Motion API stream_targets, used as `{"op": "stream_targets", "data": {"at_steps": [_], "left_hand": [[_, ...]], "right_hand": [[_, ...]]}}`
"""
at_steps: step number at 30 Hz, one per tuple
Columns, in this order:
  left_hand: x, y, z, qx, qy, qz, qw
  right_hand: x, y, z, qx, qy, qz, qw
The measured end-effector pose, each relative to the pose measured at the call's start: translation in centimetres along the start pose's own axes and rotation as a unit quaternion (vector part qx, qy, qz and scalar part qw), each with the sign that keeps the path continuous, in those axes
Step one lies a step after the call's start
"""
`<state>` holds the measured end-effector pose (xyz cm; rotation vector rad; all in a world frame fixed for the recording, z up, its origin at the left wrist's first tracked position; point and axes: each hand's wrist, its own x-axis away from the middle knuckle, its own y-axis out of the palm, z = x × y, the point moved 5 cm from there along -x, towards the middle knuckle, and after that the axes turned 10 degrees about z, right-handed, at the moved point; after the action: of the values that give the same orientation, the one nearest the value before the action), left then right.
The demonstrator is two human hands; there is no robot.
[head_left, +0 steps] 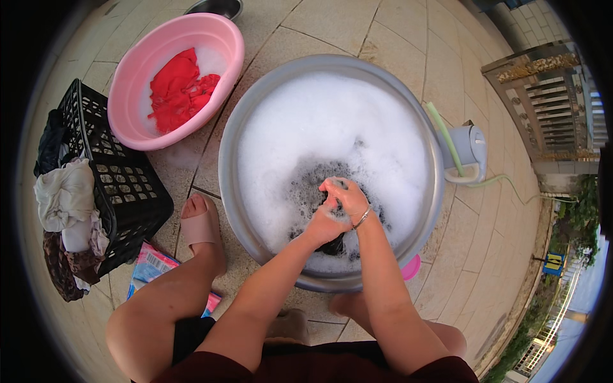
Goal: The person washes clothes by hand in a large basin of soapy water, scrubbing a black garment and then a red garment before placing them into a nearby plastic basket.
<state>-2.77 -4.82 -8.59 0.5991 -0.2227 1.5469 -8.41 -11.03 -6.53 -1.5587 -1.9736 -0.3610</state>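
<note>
Both hands are together over the near middle of a wide metal tub of white foam. The left hand is on the near side and the right hand, with a bracelet at its wrist, on the far side. Their fingers are curled in toward each other, but suds and overlap hide what lies between them, so I cannot tell whether either is gripping anything. A piece of dark cloth shows just below the hands, inside the tub; the rest of it is lost under foam and murky water.

Far left, a pink basin holds red clothes, partly sunk in suds. A dark bowl behind it is cut off by the far edge of view. Left of the tub, clothes hang over a black basket, whose contents are hard to make out. The near leg covers part of a colourful packet. On the right, the tub hides most of a bright pink thing, its kind unclear
</note>
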Motion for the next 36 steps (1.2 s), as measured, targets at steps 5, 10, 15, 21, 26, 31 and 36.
{"op": "stream_targets", "data": {"at_steps": [5, 10, 15, 21, 26, 31, 36], "left_hand": [[-0.6, -1.2, -1.7, -0.219, -0.008, 0.073, 0.973], [0.1, -4.3, 5.9, -0.07, 0.067, 0.02, 0.995], [0.3, -12.0, 8.6, 0.008, 0.131, 0.224, 0.966], [3.6, -11.3, 9.2, -0.395, 0.24, 0.402, 0.79], [3.3, -5.4, 9.1, -0.431, 0.391, 0.207, 0.786], [2.0, -3.7, 2.2, -0.599, 0.258, 0.023, 0.758], [1.5, -5.9, 0.5, -0.648, 0.1, 0.051, 0.753]], "right_hand": [[0.4, 1.0, -0.3, 0.05, -0.032, 0.069, 0.996], [3.4, 0.2, -4.0, -0.102, -0.139, 0.048, 0.984], [4.0, -3.1, 5.7, 0.158, -0.083, 0.089, 0.98], [6.4, -1.4, 5.6, 0.401, -0.073, 0.242, 0.881], [4.9, -5.0, 8.1, 0.184, -0.072, 0.347, 0.917], [4.9, -6.7, 9.4, 0.257, -0.072, 0.425, 0.865], [3.2, -7.9, 11.8, 0.221, 0.013, 0.272, 0.936]]}}
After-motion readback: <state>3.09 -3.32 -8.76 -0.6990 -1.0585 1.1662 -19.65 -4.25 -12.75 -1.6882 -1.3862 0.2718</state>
